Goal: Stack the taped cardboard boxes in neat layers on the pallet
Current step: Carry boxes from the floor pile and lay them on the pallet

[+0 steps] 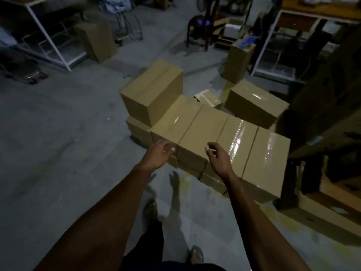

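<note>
both hands reach over the near edge of a row of boxes, a gap between them and nothing held: the left hand [159, 153] hangs with fingers loosely curled by the corner of the first box [172, 124], the right hand [216, 156] hovers with fingers relaxed over the seam between the second box [203, 130] and third box [237, 137]. whether either hand touches cardboard cannot be told.

four plain brown cardboard cartons, oblong and sharp-edged, lie side by side in that row, the fourth box [266, 155] at the right end, their long axes running away from the person toward the upper left. glossy clear tape along their tops catches the light. they sit on a lower layer of like boxes; whatever is under that layer is hidden.

a fifth carton, the top box [152, 94], lies one layer higher at the far left, long axis the same way. a sixth, the far box [256, 102], lies behind the row at right, tape shining. two tall boxes stand upright on the grey concrete floor [58, 133] beyond.
</note>
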